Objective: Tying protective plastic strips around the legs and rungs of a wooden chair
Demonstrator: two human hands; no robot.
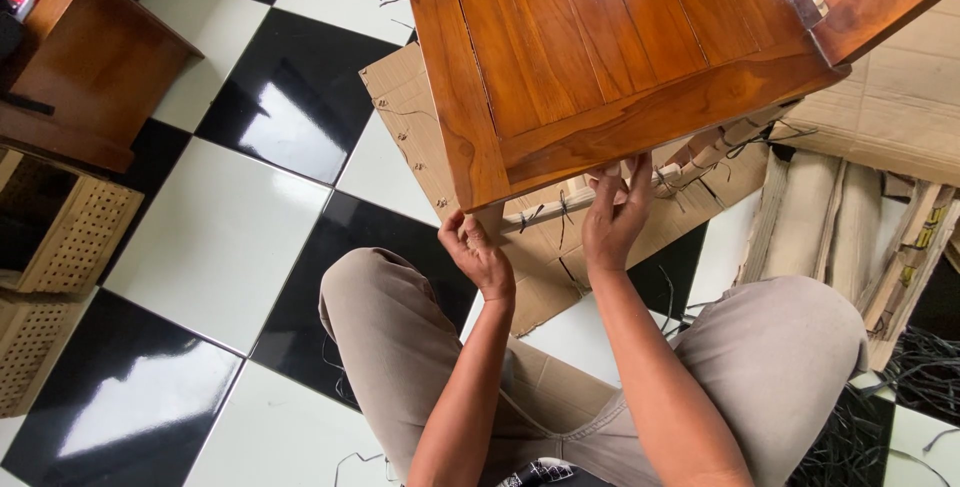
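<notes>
Left hand (478, 252) fingers pinch the wooden panel (610, 57) corner; right hand (612, 215) fingers grasp its lower edge.

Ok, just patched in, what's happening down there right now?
A person sits on the black-and-white tiled floor with a polished wooden panel tipped up in front of their knees. The left hand is at the panel's near corner and the right hand presses its fingers under the lower edge. Flattened cardboard with thin cords lies beneath. A wicker basket and a wooden cabinet stand off to the left.
</notes>
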